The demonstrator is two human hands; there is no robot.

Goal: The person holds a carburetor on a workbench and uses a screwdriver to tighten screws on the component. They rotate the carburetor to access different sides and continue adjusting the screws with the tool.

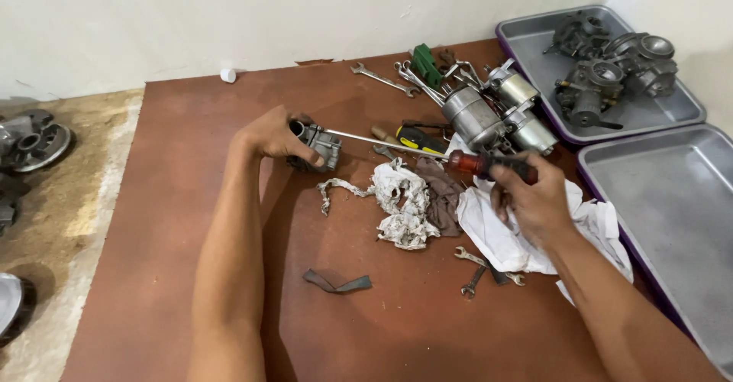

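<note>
My left hand (273, 134) grips a small grey metal carburetor body (318, 150) resting on the brown board (175, 221). My right hand (532, 197) holds a long screwdriver (489, 166) by its red and black handle. Its steel shaft runs left across the board, and the tip meets the carburetor body beside my left thumb.
Dirty white and brown rags (412, 199) lie between my hands, a white cloth (519, 237) under my right hand. Small wrenches (481, 267), a dark strip (336, 283), metal cylinders (489, 114) and more tools sit around. Two grey trays (672, 199) at right; the far one holds carburetors (611, 69).
</note>
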